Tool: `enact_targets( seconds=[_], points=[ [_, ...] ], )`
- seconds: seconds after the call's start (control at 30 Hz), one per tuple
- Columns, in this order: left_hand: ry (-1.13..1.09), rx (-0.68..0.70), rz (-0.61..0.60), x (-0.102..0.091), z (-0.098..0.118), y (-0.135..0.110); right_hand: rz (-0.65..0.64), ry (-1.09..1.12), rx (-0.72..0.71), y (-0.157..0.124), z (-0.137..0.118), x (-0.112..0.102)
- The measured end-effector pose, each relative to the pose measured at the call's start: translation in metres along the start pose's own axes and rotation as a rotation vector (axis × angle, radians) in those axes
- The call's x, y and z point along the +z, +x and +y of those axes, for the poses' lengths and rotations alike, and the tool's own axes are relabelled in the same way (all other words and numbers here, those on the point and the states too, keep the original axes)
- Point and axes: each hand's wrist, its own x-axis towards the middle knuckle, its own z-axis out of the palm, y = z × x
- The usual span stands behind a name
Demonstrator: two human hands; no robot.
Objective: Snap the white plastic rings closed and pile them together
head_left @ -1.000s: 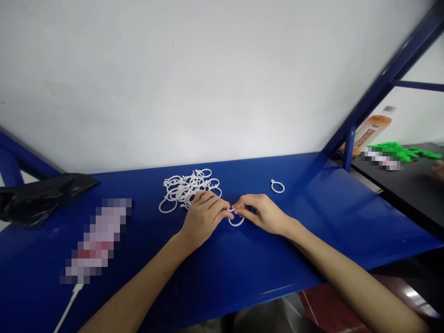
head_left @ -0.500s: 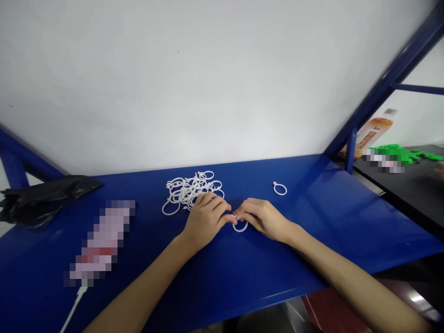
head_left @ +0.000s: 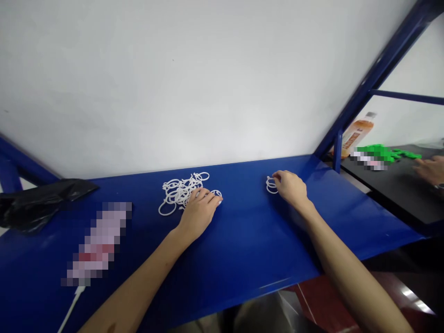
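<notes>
A tangled pile of white plastic rings (head_left: 178, 193), each with a small tab, lies on the blue tabletop (head_left: 239, 249). My left hand (head_left: 198, 210) rests at the right side of the pile, its fingers bent and closed at a white ring (head_left: 217, 192); the thumb is mostly hidden. Farther right, my right hand (head_left: 292, 188) pinches a white ring low over the table. Two overlapping rings (head_left: 271, 188) show at its fingertips, partly covered by them.
A black plastic bag (head_left: 45, 201) and a blurred-out pinkish object (head_left: 99, 245) with a white cable (head_left: 71, 307) lie at left. Beyond the blue frame at right, a black table (head_left: 391, 185) holds a bottle (head_left: 357, 136) and green pieces (head_left: 376, 150); another person's hand (head_left: 430, 170) is there.
My hands have parted. The right one has carried the ring they held together to the right, beside the single ring. The left one has moved back onto the pile's edge.
</notes>
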Motion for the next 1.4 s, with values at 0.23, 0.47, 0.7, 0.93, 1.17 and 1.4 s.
enact_targets(
  seconds=[0.23,0.47,0.7,0.93,1.17,1.4],
  points=[
    [0.027,0.030,0.027,-0.003,0.004,0.000,0.094,-0.025,-0.088,-0.003,-0.005,0.006],
    [0.018,0.134,0.179,-0.010,0.022,-0.001,0.008,0.560,-0.537,-0.025,-0.042,0.009],
    [-0.090,0.267,0.236,-0.014,0.031,0.001,-0.436,0.931,-0.547,-0.050,-0.069,0.024],
    [-0.177,0.099,0.195,-0.010,0.031,0.000,-0.364,0.852,-0.607,-0.044,-0.061,0.016],
    [-0.179,0.015,0.095,-0.007,0.021,-0.001,-0.322,0.790,-0.780,-0.045,-0.063,0.018],
    [-0.099,-0.023,-0.004,-0.005,0.021,-0.003,-0.190,0.584,-0.781,-0.036,-0.053,0.024]
  ],
)
